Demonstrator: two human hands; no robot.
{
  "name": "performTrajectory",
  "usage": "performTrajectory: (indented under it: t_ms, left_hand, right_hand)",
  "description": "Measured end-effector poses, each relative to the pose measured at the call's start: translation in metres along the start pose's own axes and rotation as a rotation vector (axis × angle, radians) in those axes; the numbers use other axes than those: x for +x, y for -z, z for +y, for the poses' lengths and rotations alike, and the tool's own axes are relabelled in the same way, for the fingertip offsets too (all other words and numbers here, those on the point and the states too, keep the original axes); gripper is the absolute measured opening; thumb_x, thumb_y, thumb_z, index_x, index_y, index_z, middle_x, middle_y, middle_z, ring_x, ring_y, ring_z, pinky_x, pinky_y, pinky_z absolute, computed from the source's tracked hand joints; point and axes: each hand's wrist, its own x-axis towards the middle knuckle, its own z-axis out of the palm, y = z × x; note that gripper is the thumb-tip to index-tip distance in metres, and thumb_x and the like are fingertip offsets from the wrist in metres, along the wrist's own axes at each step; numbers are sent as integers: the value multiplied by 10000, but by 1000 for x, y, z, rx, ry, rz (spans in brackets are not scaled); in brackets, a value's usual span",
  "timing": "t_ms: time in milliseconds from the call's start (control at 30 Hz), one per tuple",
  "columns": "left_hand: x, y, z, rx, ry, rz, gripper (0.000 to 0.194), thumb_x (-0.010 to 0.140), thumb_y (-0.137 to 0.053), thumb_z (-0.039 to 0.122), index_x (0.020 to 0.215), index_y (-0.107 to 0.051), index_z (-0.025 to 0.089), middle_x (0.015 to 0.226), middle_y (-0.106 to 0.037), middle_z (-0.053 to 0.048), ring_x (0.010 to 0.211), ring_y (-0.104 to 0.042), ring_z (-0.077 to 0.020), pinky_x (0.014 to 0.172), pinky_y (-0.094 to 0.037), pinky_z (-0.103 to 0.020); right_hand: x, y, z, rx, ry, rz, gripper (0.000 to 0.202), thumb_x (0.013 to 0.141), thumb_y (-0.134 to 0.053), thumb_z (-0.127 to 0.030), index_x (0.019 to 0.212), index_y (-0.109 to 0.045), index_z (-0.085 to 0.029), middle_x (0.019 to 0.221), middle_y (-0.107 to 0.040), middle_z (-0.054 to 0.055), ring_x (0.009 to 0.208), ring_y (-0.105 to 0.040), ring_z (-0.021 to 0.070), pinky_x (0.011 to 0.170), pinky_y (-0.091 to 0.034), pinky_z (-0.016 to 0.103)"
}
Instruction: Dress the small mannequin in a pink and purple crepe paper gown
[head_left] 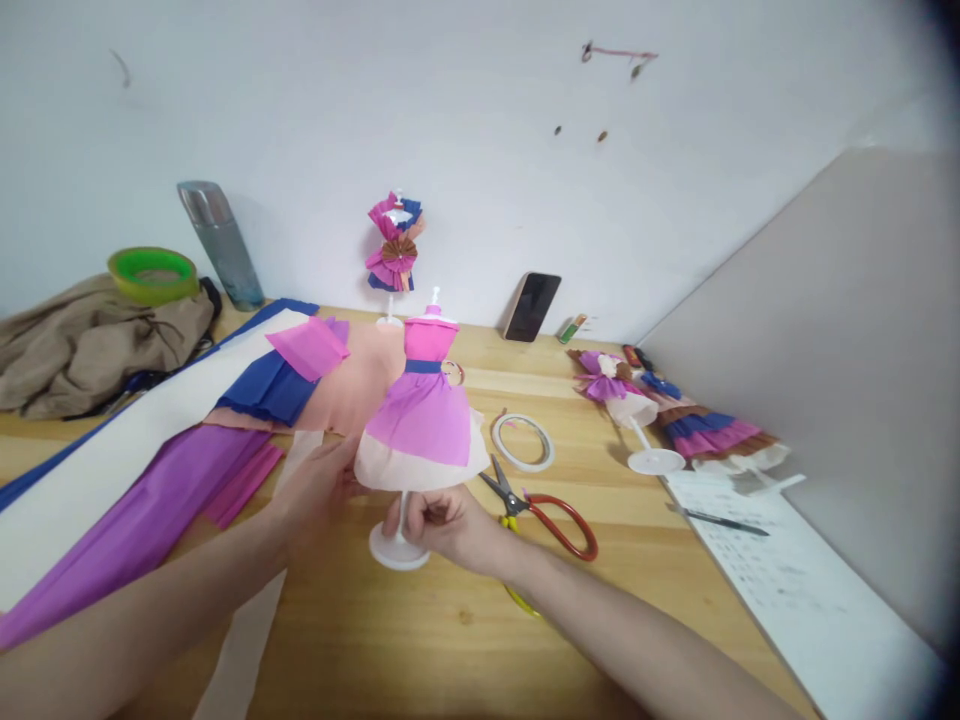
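Note:
A small dress form [426, 340] on a white stand [400, 548] wears a pink bodice, a blue waistband and a purple crepe-paper skirt [420, 420] over a cream paper layer [371, 462]. My right hand [454, 522] is closed around the stand's thin pole, just under the skirt. At the left edge of the cream hem is my left hand [319, 485], its fingers blurred and partly hidden by the paper, so I cannot tell their grip. Red-handled scissors [559, 525] lie open to the right, with a yellow-handled tool [519, 597] partly under my right arm.
Crepe-paper sheets [157, 510] cover the left side, near a cream strip [251, 640]. A roll of white tape [523, 443] lies behind the scissors. Dressed forms stand at the back [396, 250] and lie at right [615, 395]. A phone [532, 307] leans on the wall.

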Motion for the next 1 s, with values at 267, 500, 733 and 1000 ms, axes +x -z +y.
performTrajectory:
  t_ms: [267,500,733,1000]
  left_hand:
    - [41,6,25,99,-394,122,508,804,-576,616,1053,-680,185,1178,-669,-112,1129,-580,-279,941,-432,-370]
    - [49,-27,70,133,-366,-186,483,679,-771,517,993,-697,158,990,-709,-86,986,-624,-281,801,-477,-338]
    - [50,-34,68,-32,-337,-63,326,696,-788,436,867,-725,166,821,-726,-40,820,-649,-195,732,-483,-268]
    - [38,-37,62,-83,-328,-7,327,679,-809,434,858,-730,172,820,-723,-35,796,-641,-190,730,-491,-278]
  right_hand:
    - [11,32,-4,-133,35,-35,201,704,-622,-152,582,-465,-184,721,-654,23,724,-593,127,656,-425,238]
    - [16,39,-8,-256,51,-31,112,606,-495,-102,552,-441,-184,737,-613,22,702,-558,120,609,-404,222]
    - [1,56,-46,-540,139,278,124,562,-527,-70,584,-534,-192,637,-527,-9,652,-456,133,589,-323,246]
    - [-15,32,-78,-345,162,566,277,769,-636,-455,764,-546,-193,547,-384,-64,511,-327,98,501,-254,251]
